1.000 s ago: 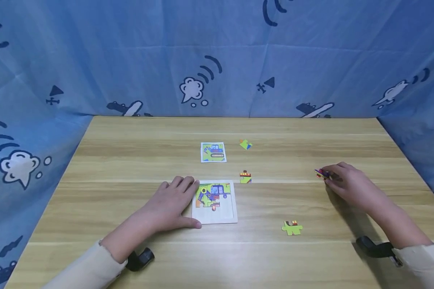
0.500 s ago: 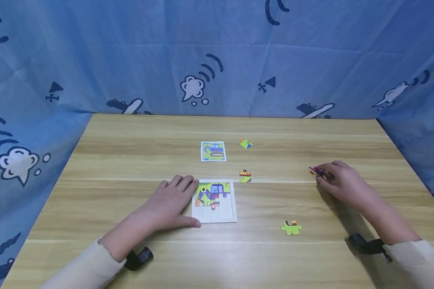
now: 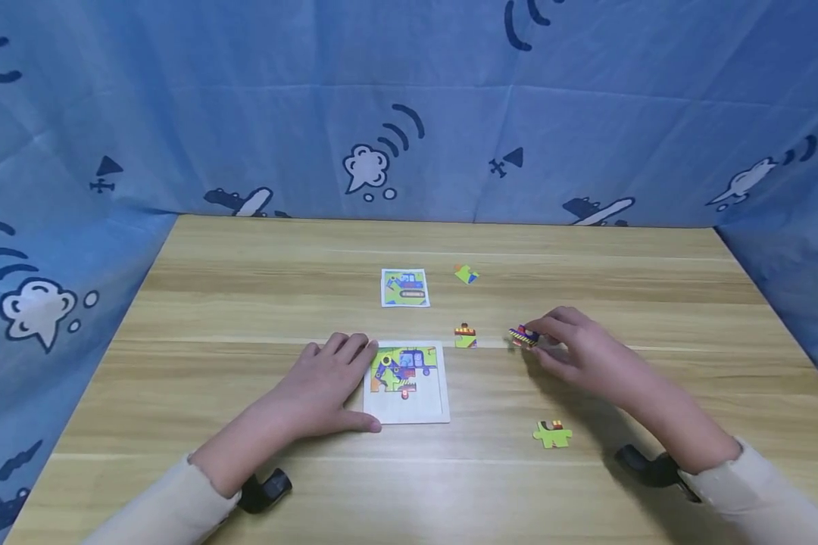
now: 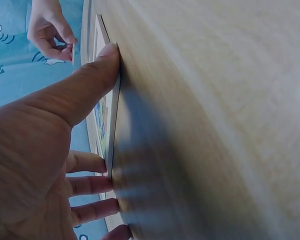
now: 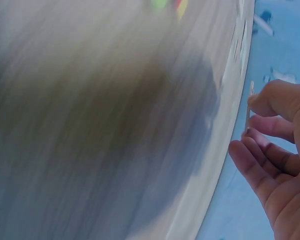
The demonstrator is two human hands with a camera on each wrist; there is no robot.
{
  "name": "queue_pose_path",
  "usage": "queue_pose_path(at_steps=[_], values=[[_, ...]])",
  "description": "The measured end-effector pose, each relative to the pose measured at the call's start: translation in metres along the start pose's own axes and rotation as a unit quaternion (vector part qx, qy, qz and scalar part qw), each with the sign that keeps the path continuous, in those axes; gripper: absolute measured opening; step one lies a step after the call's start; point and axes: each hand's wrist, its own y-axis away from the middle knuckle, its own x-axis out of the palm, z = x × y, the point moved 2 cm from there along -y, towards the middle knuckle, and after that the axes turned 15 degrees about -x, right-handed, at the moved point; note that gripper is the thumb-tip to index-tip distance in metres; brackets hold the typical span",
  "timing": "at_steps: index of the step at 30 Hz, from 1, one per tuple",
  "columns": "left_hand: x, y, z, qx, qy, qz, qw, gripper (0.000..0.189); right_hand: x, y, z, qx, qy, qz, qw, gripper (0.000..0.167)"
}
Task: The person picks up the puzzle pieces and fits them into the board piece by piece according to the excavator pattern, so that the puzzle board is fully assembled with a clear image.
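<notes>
A white square puzzle tray point(image 3: 409, 409) lies flat on the table, partly filled with joined pieces of a blue digger picture. My left hand point(image 3: 323, 390) rests along its left edge, fingers at the upper part and thumb at the near-left corner; in the left wrist view the thumb point(image 4: 97, 70) lies straight against the rim. To the right of the tray my right hand point(image 3: 579, 352) pinches a dark-striped jigsaw piece point(image 3: 522, 336) above the table. The right wrist view shows that piece point(image 5: 249, 107) edge-on between thumb and fingertips, so its print is hidden there.
A small digger picture card point(image 3: 405, 288) lies behind the tray. Loose pieces lie about: a green-and-blue one point(image 3: 466, 274) at the back, a red-and-green one point(image 3: 465, 337) beside the tray, a green one point(image 3: 552, 435) nearer the front. Blue printed cloth point(image 3: 436, 113) surrounds the table.
My right hand has carried the striped piece leftward across the table, nearer the tray. The left hand, tray and loose pieces have stayed in place.
</notes>
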Motion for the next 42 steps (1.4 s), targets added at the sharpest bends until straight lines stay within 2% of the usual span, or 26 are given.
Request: queue_pose_path(at_steps=[7,16,23,32,42], values=[[0.000,0.001,0.001,0.002,0.002,-0.004,1.0000,0.108,0.017,-0.026,0.032,-0.067,0.007,0.017,0.9976,0.032],[0.000,0.000,0.001,0.002,0.006,-0.004,1.0000,0.108,0.031,-0.045,0.058,-0.094,-0.009,0.055,0.9940,0.034],[-0.001,0.000,0.001,0.002,0.003,0.000,1.0000,0.108,0.039,-0.057,0.070,-0.141,-0.019,0.073,0.9871,0.032],[-0.001,0.000,0.001,0.002,0.002,-0.001,1.0000,0.108,0.049,-0.067,0.079,-0.148,-0.019,0.116,0.9820,0.036],[-0.002,0.000,0.001,0.001,0.000,0.001,1.0000,0.108,0.050,-0.071,0.083,-0.167,-0.006,0.118,0.9788,0.036]])
